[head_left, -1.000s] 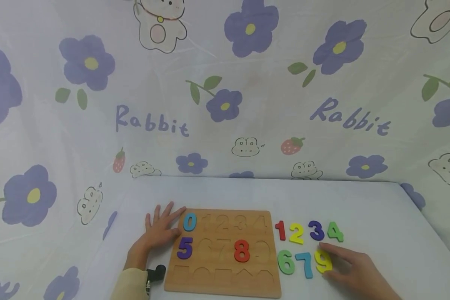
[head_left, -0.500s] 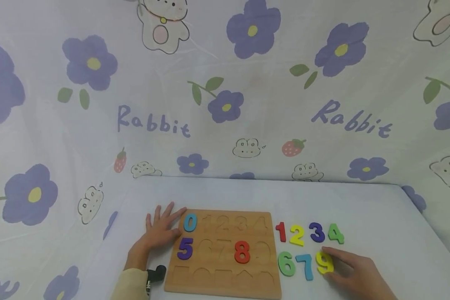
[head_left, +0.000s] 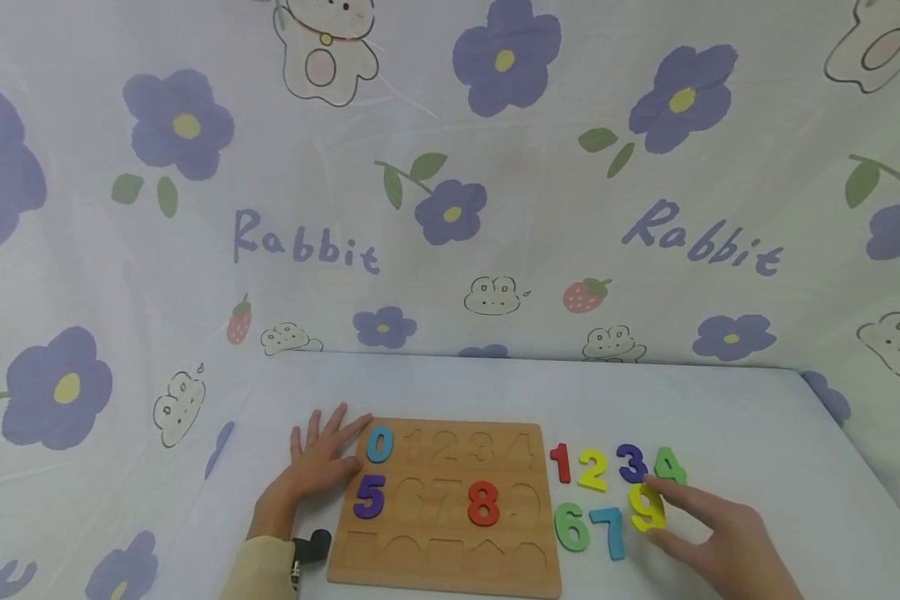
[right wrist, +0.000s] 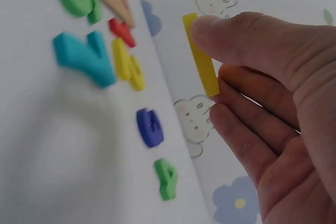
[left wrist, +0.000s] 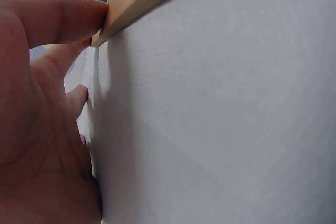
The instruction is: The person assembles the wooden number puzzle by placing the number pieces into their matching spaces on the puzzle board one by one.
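Observation:
My right hand (head_left: 723, 533) pinches a yellow number 9 (right wrist: 203, 61) between thumb and fingers. In the right wrist view the piece is held up edge-on above the white tabletop. A wooden number puzzle board (head_left: 450, 527) lies flat in the middle, with a blue 0 (head_left: 371, 446), a purple 5 (head_left: 371, 500) and a red 8 (head_left: 483, 503) on it. At its upper left corner rests my left hand (head_left: 321, 463), fingers spread. Thumb and index fingertip touch the board's edge, as the left wrist view shows.
Right of the board, a red 1 (head_left: 563, 463), yellow 2 (head_left: 594, 469), purple 3 (head_left: 636, 464) and green 4 (head_left: 671, 468) form a row. Below them lie a green 6 (head_left: 563, 527) and blue 7 (head_left: 612, 533). A flowered cloth (head_left: 420, 283) hangs behind the white table (head_left: 390, 383).
The right hand has raised the yellow 9 off the table, moving it slightly up and toward the purple 3. My left hand and the board stay put.

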Action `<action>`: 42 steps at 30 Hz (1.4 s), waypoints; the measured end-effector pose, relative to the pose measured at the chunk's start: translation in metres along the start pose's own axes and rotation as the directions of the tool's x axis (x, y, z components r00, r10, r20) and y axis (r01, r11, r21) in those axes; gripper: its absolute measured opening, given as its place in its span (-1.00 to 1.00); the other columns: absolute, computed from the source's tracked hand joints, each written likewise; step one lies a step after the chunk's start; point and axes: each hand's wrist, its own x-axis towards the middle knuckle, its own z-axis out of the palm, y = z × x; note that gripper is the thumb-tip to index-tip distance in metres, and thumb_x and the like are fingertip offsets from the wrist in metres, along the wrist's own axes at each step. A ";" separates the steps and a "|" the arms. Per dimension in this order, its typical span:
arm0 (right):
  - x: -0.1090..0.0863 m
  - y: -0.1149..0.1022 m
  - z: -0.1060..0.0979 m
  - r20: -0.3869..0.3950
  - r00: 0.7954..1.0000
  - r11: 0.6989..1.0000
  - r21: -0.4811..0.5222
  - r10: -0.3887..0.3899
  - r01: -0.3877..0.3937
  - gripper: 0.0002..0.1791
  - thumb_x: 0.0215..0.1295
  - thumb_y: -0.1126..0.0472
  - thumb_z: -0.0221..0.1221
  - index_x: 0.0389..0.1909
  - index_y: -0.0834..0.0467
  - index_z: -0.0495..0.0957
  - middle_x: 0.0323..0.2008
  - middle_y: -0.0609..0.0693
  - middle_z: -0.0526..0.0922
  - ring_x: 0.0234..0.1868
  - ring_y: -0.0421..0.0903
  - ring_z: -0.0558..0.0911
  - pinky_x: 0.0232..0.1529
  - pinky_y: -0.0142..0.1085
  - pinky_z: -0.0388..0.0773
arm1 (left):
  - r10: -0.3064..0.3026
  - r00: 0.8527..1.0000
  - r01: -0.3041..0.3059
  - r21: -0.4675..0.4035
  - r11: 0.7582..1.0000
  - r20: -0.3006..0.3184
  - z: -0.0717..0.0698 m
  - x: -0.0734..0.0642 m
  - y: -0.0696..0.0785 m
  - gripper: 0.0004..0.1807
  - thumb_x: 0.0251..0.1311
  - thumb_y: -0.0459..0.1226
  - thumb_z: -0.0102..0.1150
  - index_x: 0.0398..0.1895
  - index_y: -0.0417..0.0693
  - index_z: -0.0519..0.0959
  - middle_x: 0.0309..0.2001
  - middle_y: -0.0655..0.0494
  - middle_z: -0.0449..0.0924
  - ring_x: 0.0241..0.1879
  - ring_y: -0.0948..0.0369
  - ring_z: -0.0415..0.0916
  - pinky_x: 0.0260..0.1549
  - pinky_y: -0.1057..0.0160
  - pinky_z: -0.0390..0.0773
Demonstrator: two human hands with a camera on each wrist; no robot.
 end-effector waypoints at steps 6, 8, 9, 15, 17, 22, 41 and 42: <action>0.004 -0.027 0.003 -0.052 0.995 0.996 0.018 -0.082 0.083 -0.29 0.19 0.08 0.62 0.39 0.08 0.68 0.29 0.12 0.78 0.32 0.30 0.72 0.22 0.25 0.71 | -0.001 1.000 0.001 -0.004 1.000 -0.006 0.001 0.001 0.000 -0.18 0.31 -0.13 0.24 0.70 0.24 0.35 0.80 -0.24 -0.10 0.73 -0.46 -0.50 0.51 -0.61 -0.63; 0.006 -0.034 0.005 -0.069 0.992 0.993 0.033 -0.110 0.112 -0.30 0.18 0.13 0.62 0.38 0.10 0.69 0.28 0.10 0.78 0.29 0.27 0.74 0.22 0.23 0.72 | 0.001 1.000 -0.001 -0.003 1.000 -0.007 0.001 0.000 0.000 -0.17 0.31 -0.14 0.23 0.70 0.23 0.35 0.80 -0.24 -0.11 0.73 -0.46 -0.50 0.51 -0.61 -0.62; 0.006 -0.038 0.005 -0.075 0.990 0.992 0.040 -0.118 0.121 -0.30 0.18 0.14 0.62 0.38 0.09 0.69 0.28 0.08 0.79 0.29 0.25 0.75 0.22 0.22 0.73 | 0.003 1.000 -0.003 -0.003 1.000 -0.006 0.001 0.000 0.000 -0.17 0.31 -0.14 0.23 0.70 0.23 0.35 0.80 -0.24 -0.11 0.73 -0.46 -0.50 0.51 -0.61 -0.62; 0.014 -0.054 0.008 -0.114 0.975 0.978 0.064 -0.192 0.200 -0.32 0.17 0.14 0.63 0.35 0.03 0.71 0.21 -0.01 0.83 0.24 0.14 0.79 0.18 0.12 0.76 | -0.004 1.000 0.004 -0.006 1.000 0.003 -0.001 -0.002 0.005 -0.17 0.31 -0.15 0.21 0.71 0.22 0.34 0.80 -0.23 -0.13 0.73 -0.45 -0.52 0.52 -0.59 -0.63; 0.016 -0.058 0.009 -0.128 0.968 0.972 0.067 -0.214 0.224 -0.33 0.16 0.14 0.64 0.33 0.01 0.72 0.20 -0.03 0.84 0.22 0.11 0.80 0.19 0.10 0.76 | -0.006 1.000 0.006 -0.007 1.000 0.004 -0.002 -0.002 0.006 -0.17 0.31 -0.14 0.21 0.71 0.22 0.33 0.80 -0.23 -0.13 0.74 -0.44 -0.52 0.52 -0.58 -0.64; 0.023 -0.068 0.014 -0.129 0.958 0.959 0.094 -0.256 0.269 -0.32 0.15 0.14 0.64 0.34 -0.02 0.72 0.20 -0.08 0.83 0.23 0.07 0.80 0.20 0.09 0.76 | 0.000 1.000 0.000 -0.002 1.000 0.000 -0.001 -0.001 0.005 -0.17 0.32 -0.15 0.20 0.71 0.23 0.33 0.80 -0.24 -0.12 0.73 -0.45 -0.51 0.52 -0.59 -0.63; 0.044 -0.081 0.069 0.005 0.977 0.957 0.202 -0.215 0.210 -0.37 0.16 0.09 0.63 0.30 -0.09 0.75 0.24 -0.22 0.80 0.31 -0.01 0.75 0.34 0.03 0.69 | -0.003 1.000 0.003 -0.015 1.000 0.002 -0.001 -0.002 0.002 -0.17 0.31 -0.14 0.21 0.70 0.23 0.34 0.80 -0.23 -0.13 0.73 -0.45 -0.52 0.52 -0.59 -0.64; 0.045 -0.081 0.071 0.015 0.977 0.957 0.205 -0.215 0.207 -0.37 0.17 0.09 0.63 0.30 -0.09 0.75 0.24 -0.21 0.80 0.33 0.00 0.75 0.35 0.04 0.69 | -0.003 1.000 0.003 -0.016 1.000 0.001 -0.001 -0.002 0.002 -0.17 0.31 -0.14 0.21 0.70 0.23 0.35 0.80 -0.23 -0.13 0.73 -0.44 -0.52 0.52 -0.59 -0.64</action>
